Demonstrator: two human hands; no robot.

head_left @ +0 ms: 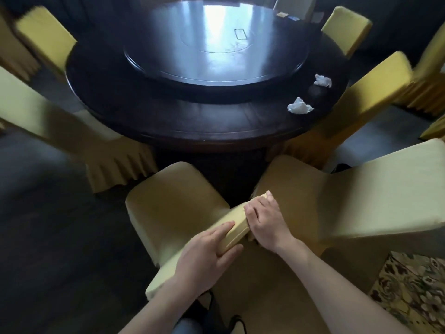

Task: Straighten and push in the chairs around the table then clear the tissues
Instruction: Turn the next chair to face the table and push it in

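A yellow-covered chair (pixel 168 196) stands just in front of me, its seat short of the round dark table (pixel 192 121) and turned at an angle. My left hand (pixel 212 251) and my right hand (pixel 265 220) both grip the top edge of its backrest, side by side. Two crumpled white tissues lie on the table's right rim: one nearer (pixel 299 106) and one farther (pixel 322 80).
Another yellow chair (pixel 361 189) stands close on the right, nearly touching the one I hold. More yellow chairs ring the table at the left (pixel 48 112), the far left (pixel 45 37) and the right (pixel 375 85). A glass turntable (pixel 216 44) tops the table. A patterned carpet (pixel 414 295) lies at the lower right.
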